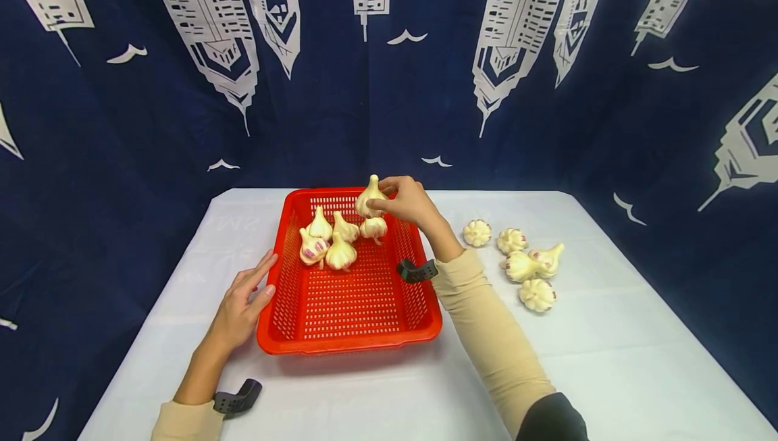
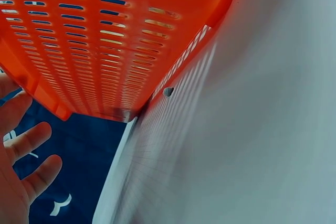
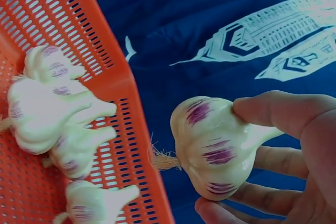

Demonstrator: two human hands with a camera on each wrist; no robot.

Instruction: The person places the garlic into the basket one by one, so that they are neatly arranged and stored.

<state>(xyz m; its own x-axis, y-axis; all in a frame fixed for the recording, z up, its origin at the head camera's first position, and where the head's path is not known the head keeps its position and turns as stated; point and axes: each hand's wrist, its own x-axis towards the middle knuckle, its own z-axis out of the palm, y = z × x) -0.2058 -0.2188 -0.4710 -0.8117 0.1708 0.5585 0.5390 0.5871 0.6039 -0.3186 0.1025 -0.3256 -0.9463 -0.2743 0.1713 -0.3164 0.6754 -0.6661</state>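
Note:
A garlic bulb (image 1: 369,199) is pinched in my right hand (image 1: 408,199), above the far right part of a red plastic basket (image 1: 349,343). In the right wrist view, thumb and fingers grip that purple-streaked bulb (image 3: 210,148) near its neck, with its roots pointing at the basket. Several other garlic bulbs (image 1: 342,252) lie inside the basket toward its far left. My left hand (image 1: 240,306) rests against the basket's left rim, fingers extended. From the left wrist, the spread fingers (image 2: 31,140) show beside the basket's slotted wall (image 2: 105,35).
Several more garlic bulbs (image 1: 537,294) lie grouped on the white table (image 1: 608,346) to the right of the basket. A dark blue cloth with white building prints (image 1: 377,110) hangs behind the table and along its sides.

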